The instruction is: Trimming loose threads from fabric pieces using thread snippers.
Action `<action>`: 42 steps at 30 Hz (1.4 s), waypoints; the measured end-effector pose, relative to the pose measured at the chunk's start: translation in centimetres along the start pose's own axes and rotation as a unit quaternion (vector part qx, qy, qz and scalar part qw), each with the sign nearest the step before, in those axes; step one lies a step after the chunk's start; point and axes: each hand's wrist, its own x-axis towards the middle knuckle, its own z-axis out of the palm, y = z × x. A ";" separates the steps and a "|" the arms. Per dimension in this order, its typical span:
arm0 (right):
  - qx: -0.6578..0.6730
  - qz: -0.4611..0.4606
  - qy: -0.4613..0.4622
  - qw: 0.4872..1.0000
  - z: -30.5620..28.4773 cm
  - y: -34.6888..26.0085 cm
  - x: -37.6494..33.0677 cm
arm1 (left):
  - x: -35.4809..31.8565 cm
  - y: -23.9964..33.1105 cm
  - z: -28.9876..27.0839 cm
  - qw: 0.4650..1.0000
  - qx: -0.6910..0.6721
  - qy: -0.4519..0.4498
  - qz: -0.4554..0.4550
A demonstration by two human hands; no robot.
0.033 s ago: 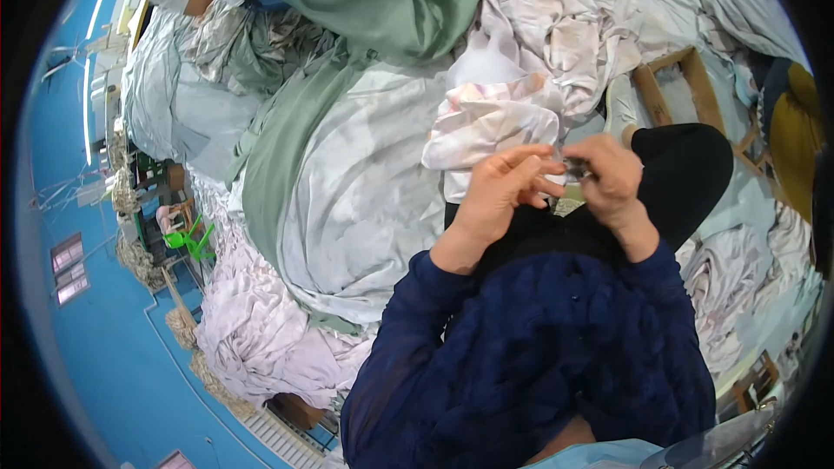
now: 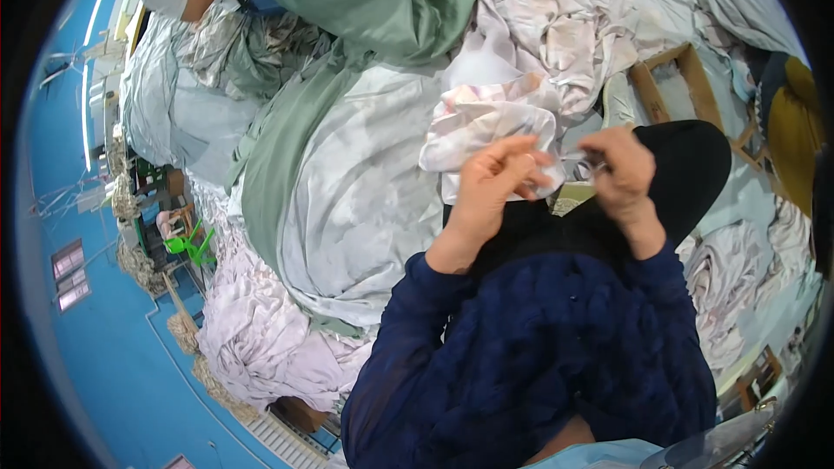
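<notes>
That small pale scrap (image 2: 580, 165) sits pinched between your left hand (image 2: 491, 187) and right hand (image 2: 621, 175), both gripping it. Keep it taut, I'd say, clear of the white patterned cloth (image 2: 482, 126) just beyond your left fingers.

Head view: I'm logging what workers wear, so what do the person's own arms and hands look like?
Both forearms are covered by dark navy sleeves of a thick, nubbly knitted fabric ending at the wrists. The left hand and right hand are bare, with no gloves. A thin ring seems to sit on a left finger; no watch or markings show.
</notes>
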 end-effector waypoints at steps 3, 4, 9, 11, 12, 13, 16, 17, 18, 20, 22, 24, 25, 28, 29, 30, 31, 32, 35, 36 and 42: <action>-0.200 0.085 0.139 0.966 -5.9 3.5 0.4 | 1.1 1.6 -1.6 0.812 0.411 0.212 0.356; -0.261 0.095 0.187 0.942 -8.6 5.5 0.2 | 1.9 2.8 -2.2 0.706 0.500 0.262 0.427; -0.346 0.202 0.269 0.876 -17.5 11.5 -1.3 | 6.1 5.8 -4.9 0.608 0.651 0.273 0.362; -0.221 0.233 0.262 0.910 -14.2 10.8 -1.2 | 6.4 6.0 -4.8 0.692 0.626 0.271 0.239; -0.086 0.263 0.247 0.929 -10.9 10.1 -1.1 | 6.0 5.9 -4.8 0.712 0.607 0.279 0.216; 0.013 0.259 0.221 0.940 -7.0 7.7 0.2 | 5.8 5.7 -4.8 0.736 0.585 0.280 0.193; 0.172 0.245 -0.016 0.954 2.7 4.1 0.7 | 5.0 5.6 -4.8 0.778 0.537 0.263 0.191; 0.203 0.201 0.028 0.958 6.4 4.8 0.4 | 5.5 5.3 -4.5 0.780 0.538 0.256 0.191; 0.219 0.235 -0.007 0.947 8.1 4.2 1.0 | 5.6 4.9 -4.8 0.797 0.517 0.239 0.201; 0.240 0.267 -0.046 0.932 9.8 2.7 2.4 | 5.5 4.2 -5.3 0.811 0.497 0.227 0.211; 0.135 0.281 -0.136 0.941 9.9 1.7 4.0 | 5.6 3.8 -5.6 0.794 0.515 0.224 0.233; 0.123 0.280 -0.127 0.943 11.4 2.8 3.7 | 5.5 3.5 -6.1 0.799 0.504 0.233 0.230; 0.139 0.279 -0.137 0.940 11.5 3.2 3.7 | 5.5 3.5 -6.1 0.804 0.494 0.241 0.227; 0.198 0.290 -0.144 0.925 11.0 4.1 3.5 | 5.1 3.5 -5.8 0.834 0.447 0.226 0.233; 0.240 0.301 -0.138 0.912 10.5 4.4 3.4 | 5.2 3.5 -6.1 0.835 0.446 0.226 0.231; 0.240 0.302 -0.139 0.912 10.1 4.7 3.4 | 5.2 3.4 -6.5 0.842 0.432 0.221 0.236; 0.330 0.310 -0.089 0.887 9.7 5.1 3.5 | 5.2 3.3 -6.8 0.849 0.418 0.216 0.240; 0.416 0.315 -0.037 0.853 9.2 5.5 3.5 | 5.2 3.2 -7.1 0.850 0.417 0.215 0.239; 0.433 0.373 0.003 0.821 5.8 5.6 4.3 | 5.0 3.1 -7.5 0.850 0.415 0.218 0.240; 0.419 0.409 0.043 0.810 4.7 6.1 4.2 | 5.0 3.0 -7.6 0.852 0.412 0.214 0.240; 0.253 0.367 0.248 0.860 -7.5 12.4 4.1 | 3.7 3.4 -7.5 0.843 0.439 0.211 0.227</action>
